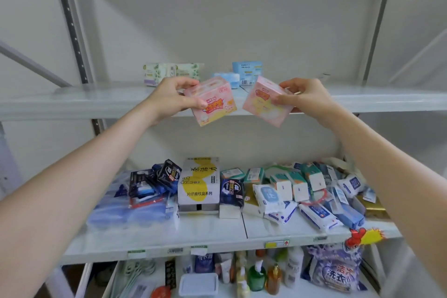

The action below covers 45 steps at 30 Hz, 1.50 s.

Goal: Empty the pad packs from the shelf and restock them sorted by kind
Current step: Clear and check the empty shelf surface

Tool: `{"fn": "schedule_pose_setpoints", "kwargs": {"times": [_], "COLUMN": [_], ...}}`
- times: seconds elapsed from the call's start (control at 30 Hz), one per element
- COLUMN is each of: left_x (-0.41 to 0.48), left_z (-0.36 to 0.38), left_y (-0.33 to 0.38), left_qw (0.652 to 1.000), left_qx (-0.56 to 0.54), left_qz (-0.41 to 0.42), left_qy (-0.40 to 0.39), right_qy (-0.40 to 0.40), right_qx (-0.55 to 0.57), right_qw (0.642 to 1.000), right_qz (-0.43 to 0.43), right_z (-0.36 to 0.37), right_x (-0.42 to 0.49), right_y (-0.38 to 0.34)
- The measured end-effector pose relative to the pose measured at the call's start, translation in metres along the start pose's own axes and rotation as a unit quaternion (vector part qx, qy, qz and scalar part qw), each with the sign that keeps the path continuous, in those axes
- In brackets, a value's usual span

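**Two pink packs held up at the upper shelf**

The upper shelf (72, 101) carries green packs (169, 74) near its back edge, left of middle, and blue packs (246, 72) just beside them at the middle. In front of the shelf's front edge, the left hand (174, 97) pinches the left pink pack (212, 104) by its upper corner. The right pink pack (266, 101) hangs tilted beside it, close but apart, grasped between thumb and fingers of the right hand (304, 97).

This looks like the restocking step: green and blue are grouped, and pink comes next. The next move likely calls for setting both packs together on the bare stretch toward the shelf's right edge, clear of the blue ones.

The left hand covers part of the green packs, so their count is unclear. Print on the right pink pack is blurred. On the crowded lower shelf (266, 230), which packs are pads is hard to tell.
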<state>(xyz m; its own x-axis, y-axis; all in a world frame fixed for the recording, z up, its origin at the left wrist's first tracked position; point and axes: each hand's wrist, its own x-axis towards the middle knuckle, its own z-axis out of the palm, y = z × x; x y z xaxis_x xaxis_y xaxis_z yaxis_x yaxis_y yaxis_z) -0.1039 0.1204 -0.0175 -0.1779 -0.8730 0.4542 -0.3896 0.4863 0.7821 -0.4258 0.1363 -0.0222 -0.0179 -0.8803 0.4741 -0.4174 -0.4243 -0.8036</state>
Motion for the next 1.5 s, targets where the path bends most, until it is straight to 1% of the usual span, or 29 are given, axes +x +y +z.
{"fn": "schedule_pose_setpoints", "kwargs": {"times": [0.1, 0.2, 0.27, 0.4, 0.6, 0.73, 0.87, 1.0, 1.23, 1.5], "left_x": [-0.029, -0.057, -0.076, -0.116, -0.194, -0.246, -0.287, -0.323, -0.379, -0.427], "left_z": [0.009, 0.026, 0.038, 0.065, 0.122, 0.159, 0.189, 0.223, 0.287, 0.347], "left_y": [-0.006, -0.009, -0.01, -0.019, -0.059, -0.09, -0.122, -0.148, -0.198, -0.255], "left_qw": [0.999, 0.998, 0.998, 0.996, 0.982, 0.968, 0.953, 0.939, 0.915, 0.899], "left_qx": [0.025, 0.043, 0.044, 0.036, -0.001, 0.009, 0.017, 0.006, 0.015, 0.031], "left_qz": [-0.019, -0.03, -0.045, -0.078, -0.19, -0.249, -0.296, -0.335, -0.375, -0.401], "left_qy": [-0.008, -0.019, -0.026, -0.019, -0.008, -0.032, -0.057, -0.079, -0.146, -0.177], "right_qy": [-0.012, -0.046, -0.067, -0.081, -0.137, -0.163, -0.188, -0.194, -0.196, -0.215], "right_qx": [-0.007, -0.009, -0.013, -0.051, -0.082, -0.105, -0.106, -0.128, -0.146, -0.157], "right_qw": [1.0, 0.998, 0.997, 0.994, 0.98, 0.967, 0.952, 0.935, 0.904, 0.867], "right_qz": [0.022, 0.037, 0.039, 0.059, 0.116, 0.164, 0.215, 0.266, 0.352, 0.42], "right_z": [0.001, -0.003, -0.006, -0.012, -0.014, -0.01, -0.006, 0.0, 0.006, 0.028], "right_x": [-0.029, -0.057, -0.075, -0.109, -0.18, -0.234, -0.29, -0.342, -0.423, -0.485], "right_y": [0.005, 0.011, 0.016, 0.034, 0.089, 0.132, 0.176, 0.221, 0.289, 0.363]}}
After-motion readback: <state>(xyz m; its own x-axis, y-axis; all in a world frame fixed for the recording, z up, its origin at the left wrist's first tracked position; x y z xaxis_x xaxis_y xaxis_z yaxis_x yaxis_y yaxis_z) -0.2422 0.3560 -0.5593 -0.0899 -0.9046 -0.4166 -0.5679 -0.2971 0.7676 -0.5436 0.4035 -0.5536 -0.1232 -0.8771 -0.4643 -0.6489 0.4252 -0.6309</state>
